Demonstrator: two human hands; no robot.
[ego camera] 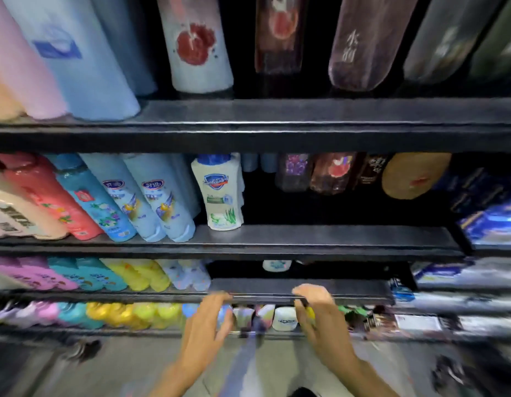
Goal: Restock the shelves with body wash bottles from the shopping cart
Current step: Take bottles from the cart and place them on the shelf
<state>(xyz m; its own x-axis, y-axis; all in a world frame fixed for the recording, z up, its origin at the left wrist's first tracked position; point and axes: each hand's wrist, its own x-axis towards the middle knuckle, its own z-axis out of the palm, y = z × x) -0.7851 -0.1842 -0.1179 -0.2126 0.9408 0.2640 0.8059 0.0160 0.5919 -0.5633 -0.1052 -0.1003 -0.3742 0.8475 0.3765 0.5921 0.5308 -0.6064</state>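
Both hands reach low among the bottom shelf (277,333) bottles.
Left hand (204,325) and right hand (317,316) curl their fingers; what they hold is too blurry to tell. Next: line bottles up straight.

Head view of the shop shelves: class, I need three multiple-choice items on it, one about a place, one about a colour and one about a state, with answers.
1. Where does the white Safeguard bottle stand?
A. On the floor
B. On the middle shelf, right of the blue bottles
C. On the top shelf

2. What colour is the Safeguard bottle's cap?
A. Blue
B. Red
C. Yellow

3. How is the shelf space just right of the Safeguard bottle at the front?
A. Packed with bottles
B. Covered by a box
C. Bare

Answers: 1 B, it stands on the middle board beside the blue bottles. 2 A, the cap on top is blue. 3 C, the dark board shows there with nothing on it.
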